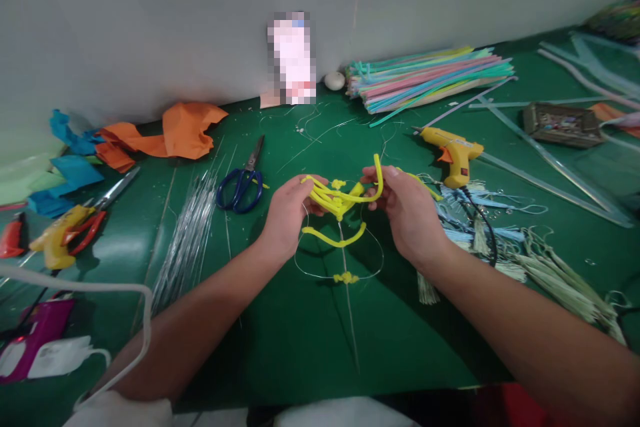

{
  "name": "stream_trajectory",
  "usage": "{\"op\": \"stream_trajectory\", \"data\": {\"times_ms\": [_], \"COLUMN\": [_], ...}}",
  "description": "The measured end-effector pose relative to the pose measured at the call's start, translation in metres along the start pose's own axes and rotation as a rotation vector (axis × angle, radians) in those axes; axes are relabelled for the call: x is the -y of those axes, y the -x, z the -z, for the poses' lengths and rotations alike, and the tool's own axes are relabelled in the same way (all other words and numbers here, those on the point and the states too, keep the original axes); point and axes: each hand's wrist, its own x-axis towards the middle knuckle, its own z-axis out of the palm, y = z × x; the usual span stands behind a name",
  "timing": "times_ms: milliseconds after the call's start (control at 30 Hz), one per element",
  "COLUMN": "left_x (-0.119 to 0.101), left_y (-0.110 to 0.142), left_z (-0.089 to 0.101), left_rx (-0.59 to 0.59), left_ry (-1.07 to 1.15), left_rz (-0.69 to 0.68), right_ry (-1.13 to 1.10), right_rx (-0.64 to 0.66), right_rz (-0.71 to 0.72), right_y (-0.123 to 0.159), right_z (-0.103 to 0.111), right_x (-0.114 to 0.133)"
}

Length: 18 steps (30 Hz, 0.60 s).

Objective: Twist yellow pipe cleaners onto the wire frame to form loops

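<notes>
Between my hands is a yellow pipe-cleaner craft (336,199), made of several bent fuzzy strips gathered on a thin wire stem (349,310). My left hand (289,213) is closed on the left ends of the strips. On the other side my right hand (407,210) pinches the strips at the right, where one end curls upward. Below them a curved yellow strip (335,240) crosses the stem. A thin wire loop (383,260) hangs around the stem with small yellow knots (346,277) on it. The fingertips are partly hidden behind the strips.
Blue-handled scissors (241,188) and silvery wires (187,237) lie left. A yellow glue gun (453,153) and pale tassels (555,273) lie right. Coloured pipe cleaners (430,77) and a phone (293,60) are by the wall. A white cable (100,285) crosses over my left forearm.
</notes>
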Motion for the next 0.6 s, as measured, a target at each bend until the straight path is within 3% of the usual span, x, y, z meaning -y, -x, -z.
{"op": "stream_trajectory", "data": {"times_ms": [133, 267, 333, 600], "left_x": [-0.0065, -0.011, -0.0107, -0.0092], "left_y": [0.0015, 0.0035, 0.0047, 0.0045], "left_z": [0.0011, 0.0021, 0.0019, 0.0019], "left_rx": [-0.029, 0.013, 0.035, 0.011], "left_ry": [0.058, 0.094, 0.09, 0.06], "left_rz": [-0.082, -0.124, -0.133, -0.143], "right_ry": [0.021, -0.001, 0.038, 0.03], "right_rx": [0.044, 0.346, 0.437, 0.442], "right_rz": [-0.031, -0.238, -0.26, -0.21], "right_y": [0.0015, 0.0043, 0.0051, 0.0059], "right_z": [-0.0007, -0.0032, -0.0037, -0.0038], "right_x": [0.0026, 0.0077, 0.0085, 0.0075]}}
